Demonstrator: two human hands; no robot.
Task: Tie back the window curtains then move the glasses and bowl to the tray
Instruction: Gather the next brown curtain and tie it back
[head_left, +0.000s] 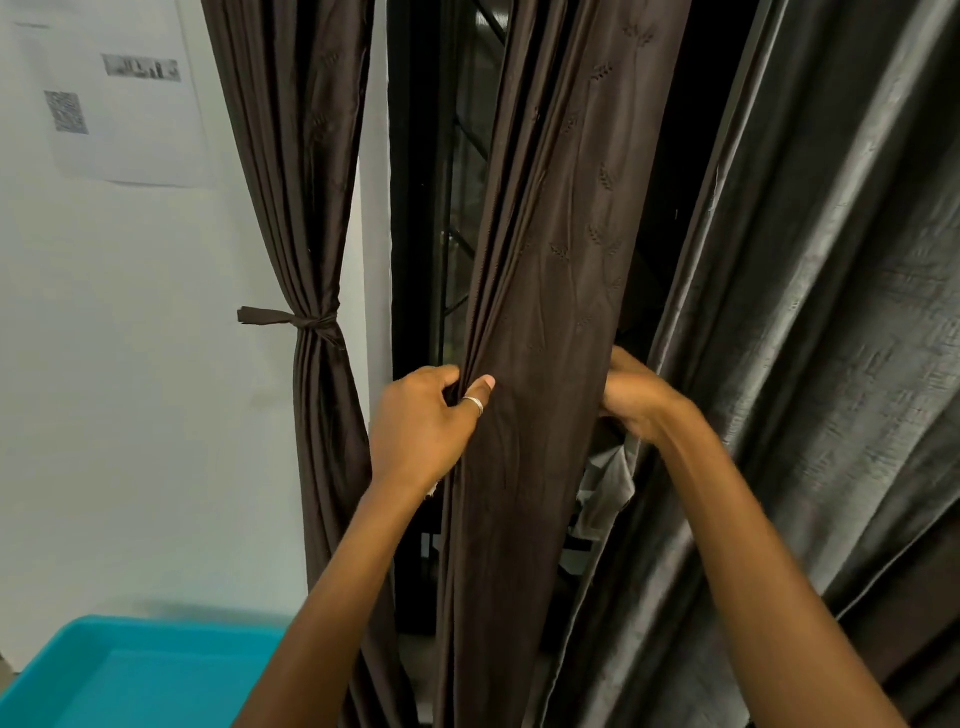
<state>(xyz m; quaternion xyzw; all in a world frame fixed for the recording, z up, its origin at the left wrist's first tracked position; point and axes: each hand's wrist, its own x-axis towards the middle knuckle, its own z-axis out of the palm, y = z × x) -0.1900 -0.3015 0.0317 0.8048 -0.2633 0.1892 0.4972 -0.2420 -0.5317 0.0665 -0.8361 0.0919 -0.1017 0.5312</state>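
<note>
Curtain (545, 312) between hands (423, 421) (636, 397); teal tray (78, 626) beside

Both forearms are bare along all of their visible length, slim and long, the left forearm (332, 597) and the right forearm (769, 571) alike. The left hand (421, 421) wears one ring (474, 404), a narrow, plain silver-coloured band set round the thumb below its knuckle; the thumbnail is trimmed short. The right hand (636, 400) shows only its back and wrist, so its fingers cannot be judged.

Grey curtain (831, 312) crowds the right; open gap (415, 208) beside tied curtain (306, 234).
</note>
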